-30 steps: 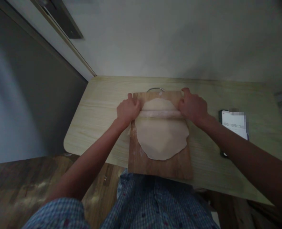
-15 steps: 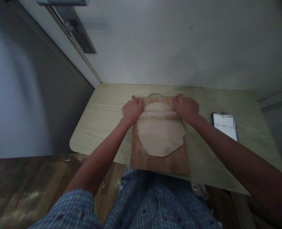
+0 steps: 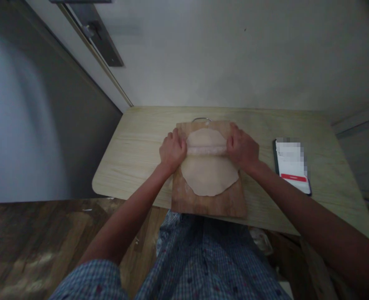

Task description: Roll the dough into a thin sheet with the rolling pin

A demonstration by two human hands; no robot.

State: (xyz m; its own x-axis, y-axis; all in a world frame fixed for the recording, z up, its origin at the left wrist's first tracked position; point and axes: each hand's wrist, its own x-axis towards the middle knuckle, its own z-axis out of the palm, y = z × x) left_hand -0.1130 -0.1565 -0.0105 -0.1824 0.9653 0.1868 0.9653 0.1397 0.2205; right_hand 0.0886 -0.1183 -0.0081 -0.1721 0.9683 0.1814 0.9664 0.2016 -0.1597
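A pale rolling pin [image 3: 207, 150] lies crosswise over a flat, roughly round sheet of dough [image 3: 209, 177]. My left hand [image 3: 173, 148] is closed around the pin's left end, and my right hand [image 3: 243, 148] is wrapped round its right end. Both ends of the pin are hidden under my fingers. Beneath the dough is a wooden cutting board [image 3: 208, 206] with a metal loop handle [image 3: 202, 119] at its far edge. Some flour dust shows on the board.
The board rests on a light wood-grain table [image 3: 128, 154] against a white door [image 3: 187, 62] with a metal lock plate [image 3: 105, 41]. A phone [image 3: 292, 166] lies to the right of my right hand. Wooden floor [image 3: 62, 237] shows at the lower left.
The rolling pin stays across the upper part of the dough, with both hands still on it. The view has shifted slightly, and the phone's screen now shows a red bar.
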